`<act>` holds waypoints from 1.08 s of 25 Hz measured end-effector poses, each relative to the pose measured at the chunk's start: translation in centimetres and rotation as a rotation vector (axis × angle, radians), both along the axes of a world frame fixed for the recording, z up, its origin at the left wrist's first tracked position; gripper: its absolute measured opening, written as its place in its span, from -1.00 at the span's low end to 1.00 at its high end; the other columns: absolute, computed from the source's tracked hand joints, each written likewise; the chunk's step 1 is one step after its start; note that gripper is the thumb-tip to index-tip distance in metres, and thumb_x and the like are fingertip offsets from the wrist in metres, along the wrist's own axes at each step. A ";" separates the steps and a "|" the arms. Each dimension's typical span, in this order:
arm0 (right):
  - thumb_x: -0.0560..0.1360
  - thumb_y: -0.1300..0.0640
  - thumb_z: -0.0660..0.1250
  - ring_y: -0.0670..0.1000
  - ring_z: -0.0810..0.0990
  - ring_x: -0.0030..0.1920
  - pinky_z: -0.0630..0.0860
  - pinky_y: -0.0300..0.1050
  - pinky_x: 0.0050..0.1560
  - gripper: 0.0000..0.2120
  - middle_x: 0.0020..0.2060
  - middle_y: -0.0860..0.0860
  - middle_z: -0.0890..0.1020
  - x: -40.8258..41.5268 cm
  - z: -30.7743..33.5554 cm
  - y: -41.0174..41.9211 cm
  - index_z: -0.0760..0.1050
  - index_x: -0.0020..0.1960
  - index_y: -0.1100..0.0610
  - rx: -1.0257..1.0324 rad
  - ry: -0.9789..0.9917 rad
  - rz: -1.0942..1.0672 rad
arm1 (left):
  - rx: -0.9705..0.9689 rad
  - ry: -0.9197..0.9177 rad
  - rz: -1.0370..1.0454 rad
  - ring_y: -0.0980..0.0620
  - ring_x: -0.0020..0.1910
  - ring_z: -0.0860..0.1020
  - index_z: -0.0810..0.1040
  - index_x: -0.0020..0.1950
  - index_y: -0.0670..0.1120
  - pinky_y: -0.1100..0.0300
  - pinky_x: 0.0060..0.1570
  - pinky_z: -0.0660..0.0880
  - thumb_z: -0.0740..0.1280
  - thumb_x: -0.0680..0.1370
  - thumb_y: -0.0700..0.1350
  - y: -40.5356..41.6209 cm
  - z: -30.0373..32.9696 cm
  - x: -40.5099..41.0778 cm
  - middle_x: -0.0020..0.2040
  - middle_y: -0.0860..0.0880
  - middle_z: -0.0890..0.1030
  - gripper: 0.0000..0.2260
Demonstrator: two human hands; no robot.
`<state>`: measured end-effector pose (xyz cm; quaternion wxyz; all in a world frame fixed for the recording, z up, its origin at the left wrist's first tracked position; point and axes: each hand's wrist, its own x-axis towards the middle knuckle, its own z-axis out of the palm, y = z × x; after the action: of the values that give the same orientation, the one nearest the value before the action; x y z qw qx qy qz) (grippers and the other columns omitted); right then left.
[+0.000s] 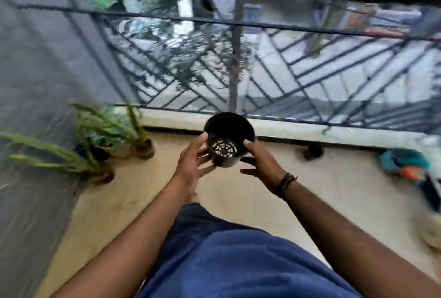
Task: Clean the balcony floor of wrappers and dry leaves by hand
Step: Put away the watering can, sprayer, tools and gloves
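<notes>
Both hands, the left hand (191, 166) and right hand (259, 163), hold an empty black plastic pot (228, 139) between them above the balcony floor (148, 202), each grip cupped around its sides, mouth tilted towards the person, probably as a litter container.

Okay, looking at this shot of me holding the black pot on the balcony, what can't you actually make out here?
- Head view, black pot: whether it holds any debris; dark interior.
- Colourful heap by the right edge: motion blur, identity unclear.
- Potted plants: blurred, so leaves or wrappers around them cannot be told.
- Floor beneath the person: hidden by blue clothing.
</notes>
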<state>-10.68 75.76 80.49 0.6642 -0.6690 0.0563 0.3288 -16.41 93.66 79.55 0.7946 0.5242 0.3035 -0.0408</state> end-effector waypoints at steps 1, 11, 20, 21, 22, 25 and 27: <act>0.69 -0.05 0.13 0.06 0.54 0.20 0.45 0.19 0.30 -0.86 0.18 -0.11 0.54 0.0 0.3 -3.5 0.42 0.19 -0.16 -0.003 -0.008 -0.099 | 0.006 0.009 -0.081 -0.03 0.07 0.63 0.62 0.17 0.05 -0.05 0.10 0.59 0.39 0.41 0.24 -3.4 0.4 1.4 0.06 -0.01 0.67 -0.58; 0.58 -0.14 0.34 0.15 0.63 0.12 0.65 0.10 -0.03 -0.65 0.14 0.06 0.60 6.1 -0.9 -29.9 0.46 0.17 0.10 -0.007 -0.028 -0.751 | 0.072 0.059 -0.649 -0.21 0.15 0.64 0.58 0.26 -0.02 -0.10 0.11 0.61 0.44 0.47 0.15 -28.0 0.2 14.1 0.19 -0.15 0.64 -0.58; 0.51 0.02 0.49 0.17 0.71 -0.04 0.65 0.15 -0.03 -0.81 -0.02 0.09 0.69 12.2 -3.1 -52.4 0.54 0.01 0.07 -0.253 0.074 -0.866 | 0.066 0.270 -0.948 -0.17 -0.05 0.62 0.55 0.23 -0.13 -0.05 -0.10 0.65 0.33 0.51 0.04 -51.9 -3.5 28.8 0.05 -0.19 0.58 -0.63; 0.48 0.05 0.51 0.14 0.70 -0.02 0.65 0.14 -0.05 -0.82 -0.01 0.05 0.69 13.0 -3.8 -54.8 0.55 0.00 0.04 -0.273 0.081 -0.878 | 0.072 0.281 -0.960 -0.17 -0.07 0.62 0.53 0.23 -0.15 -0.06 -0.12 0.66 0.27 0.58 -0.03 -54.7 -3.9 29.7 0.07 -0.20 0.57 -0.70; 0.46 0.09 0.53 0.10 0.69 0.01 0.66 0.13 -0.07 -0.81 0.01 0.02 0.68 13.7 -4.6 -56.6 0.56 0.01 0.02 -0.283 0.094 -0.885 | 0.103 0.296 -0.943 -0.16 -0.10 0.62 0.52 0.20 -0.16 -0.06 -0.13 0.66 0.20 0.62 -0.11 -57.2 -4.2 30.2 0.06 -0.20 0.58 -0.77; 0.45 0.17 0.54 0.02 0.66 0.04 0.69 0.09 -0.07 -0.63 0.07 0.02 0.66 15.8 -7.5 -60.8 0.58 0.22 0.02 -0.303 0.141 -0.907 | 0.184 0.380 -0.878 -0.11 -0.20 0.61 0.54 -0.02 -0.12 -0.03 -0.13 0.64 0.16 0.60 -0.27 -63.4 -5.0 31.5 -0.10 -0.12 0.62 -0.82; 0.46 0.20 0.50 0.02 0.67 -0.04 0.68 0.08 0.01 -0.57 -0.01 0.06 0.68 18.7 -10.8 -63.8 0.57 0.32 0.03 -0.320 0.186 -0.887 | 0.267 0.449 -0.869 -0.14 -0.24 0.61 0.55 -0.14 -0.17 -0.01 -0.17 0.65 0.20 0.53 -0.37 -66.6 -7.3 33.2 -0.16 -0.17 0.62 -0.82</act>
<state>8.05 11.93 69.68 0.6214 -0.6420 0.4452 0.0594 16.82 27.07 72.21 0.5451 0.6776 0.2232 -0.4404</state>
